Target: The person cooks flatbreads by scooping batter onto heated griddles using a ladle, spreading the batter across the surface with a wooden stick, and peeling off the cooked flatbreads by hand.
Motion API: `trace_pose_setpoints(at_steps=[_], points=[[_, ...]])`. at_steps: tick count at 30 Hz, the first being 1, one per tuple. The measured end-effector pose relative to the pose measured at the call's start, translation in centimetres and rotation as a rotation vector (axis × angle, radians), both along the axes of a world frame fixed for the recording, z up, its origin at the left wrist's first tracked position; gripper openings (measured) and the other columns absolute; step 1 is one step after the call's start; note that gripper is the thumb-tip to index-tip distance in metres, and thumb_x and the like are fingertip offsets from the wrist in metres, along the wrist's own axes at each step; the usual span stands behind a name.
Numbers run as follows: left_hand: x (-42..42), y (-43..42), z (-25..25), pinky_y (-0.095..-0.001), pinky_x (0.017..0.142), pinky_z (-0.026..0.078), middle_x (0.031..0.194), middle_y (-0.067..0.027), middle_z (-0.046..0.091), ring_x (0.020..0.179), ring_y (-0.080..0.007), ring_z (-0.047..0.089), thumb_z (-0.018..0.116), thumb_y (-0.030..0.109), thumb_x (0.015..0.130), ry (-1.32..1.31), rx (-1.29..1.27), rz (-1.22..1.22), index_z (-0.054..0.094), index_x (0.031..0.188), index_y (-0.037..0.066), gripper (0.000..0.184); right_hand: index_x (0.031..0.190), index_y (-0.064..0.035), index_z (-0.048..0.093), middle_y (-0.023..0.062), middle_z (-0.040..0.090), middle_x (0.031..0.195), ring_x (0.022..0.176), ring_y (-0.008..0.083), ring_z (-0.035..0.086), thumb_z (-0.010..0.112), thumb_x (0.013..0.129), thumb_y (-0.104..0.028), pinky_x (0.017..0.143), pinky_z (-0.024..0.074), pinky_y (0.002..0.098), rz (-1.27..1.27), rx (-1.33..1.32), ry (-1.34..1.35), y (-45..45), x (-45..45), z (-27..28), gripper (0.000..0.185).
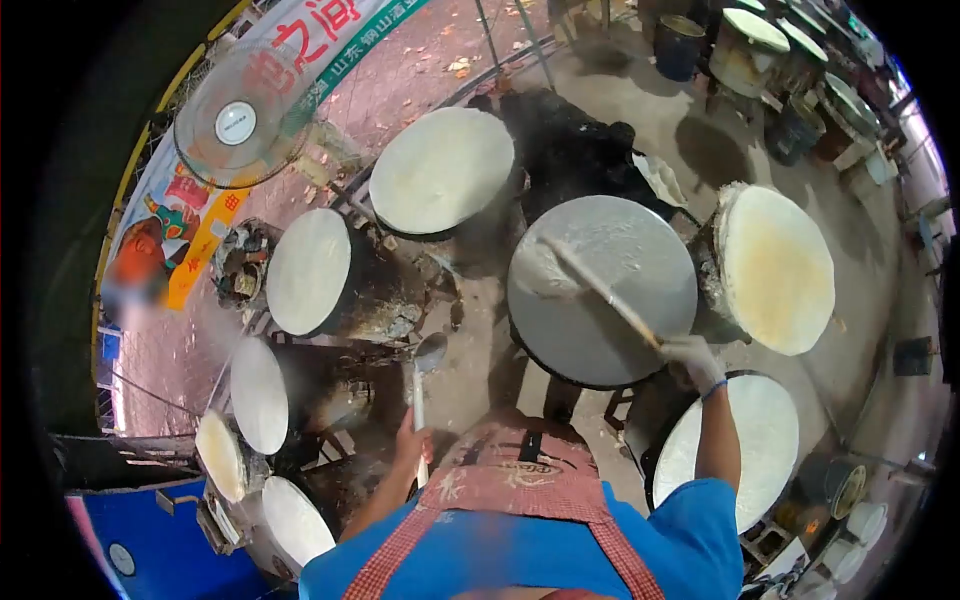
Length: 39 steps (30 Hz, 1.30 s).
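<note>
My right hand [692, 360], in a pale glove, is closed on the end of a long wooden-handled spreader [608, 292]. Its head lies on a round griddle [640, 335] coated with wet grey-white batter, near a thicker, streaky patch [545, 272] at the upper left. Down by my left side, my left hand [412, 442] grips the white handle of a ladle [419, 395], whose dark round bowl points away from me and hangs apart from the griddle.
Round griddles with white sheets stand around me: one ahead [445, 165], several at left [310, 270], one near my right elbow [745, 440]. A browned sheet with ragged edges [780, 270] lies at right. A fan [236, 122] stands at upper left; buckets [680, 45] stand at the back.
</note>
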<state>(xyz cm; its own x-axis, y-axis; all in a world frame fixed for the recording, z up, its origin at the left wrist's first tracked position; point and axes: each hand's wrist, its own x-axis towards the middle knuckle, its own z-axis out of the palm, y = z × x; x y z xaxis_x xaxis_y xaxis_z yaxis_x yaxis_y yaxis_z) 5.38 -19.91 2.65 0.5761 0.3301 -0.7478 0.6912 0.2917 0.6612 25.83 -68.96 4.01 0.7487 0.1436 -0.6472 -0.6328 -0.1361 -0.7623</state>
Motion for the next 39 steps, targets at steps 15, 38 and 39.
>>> trace_pose_setpoints(at_steps=[15, 38, 39], points=[[-4.9, 1.7, -2.1, -0.0293, 0.029, 0.030, 0.053, -0.0037, 0.039, 0.034, -0.0137, 0.037, 0.050, -0.002, 0.075, -0.032, -0.011, 0.166, 0.018, 0.140, 0.024, 0.076, 0.070, -0.0042, 0.065, 0.0035, 0.056, 0.058, 0.042, 0.0097, 0.045, 0.067, 0.068, -0.017, 0.039, 0.0349, 0.0259, 0.274, -0.020, 0.042, -2.4, 1.2, -0.9, 0.014], [-7.8, 3.4, -0.7, -0.0279, 0.029, 0.026, 0.051, -0.0026, 0.035, 0.034, -0.0126, 0.035, 0.046, -0.002, 0.078, 0.074, 0.018, 0.211, 0.015, 0.139, 0.030, 0.076, 0.082, -0.0026, 0.067, 0.0007, 0.055, 0.060, 0.055, 0.0083, 0.049, 0.065, 0.067, -0.018, 0.050, 0.0389, 0.0247, 0.283, -0.191, -0.233, 3.2, 7.2, 2.1, 0.022], [-7.5, 3.6, 0.2, -0.0282, 0.028, 0.026, 0.051, -0.0027, 0.035, 0.033, -0.0128, 0.034, 0.046, -0.002, 0.077, 0.068, 0.011, 0.215, 0.014, 0.139, 0.029, 0.076, 0.076, -0.0039, 0.066, 0.0002, 0.052, 0.058, 0.052, 0.0074, 0.046, 0.065, 0.066, -0.020, 0.047, 0.0359, 0.0243, 0.364, -0.156, -0.290, 3.4, 7.0, 0.3, 0.019]])
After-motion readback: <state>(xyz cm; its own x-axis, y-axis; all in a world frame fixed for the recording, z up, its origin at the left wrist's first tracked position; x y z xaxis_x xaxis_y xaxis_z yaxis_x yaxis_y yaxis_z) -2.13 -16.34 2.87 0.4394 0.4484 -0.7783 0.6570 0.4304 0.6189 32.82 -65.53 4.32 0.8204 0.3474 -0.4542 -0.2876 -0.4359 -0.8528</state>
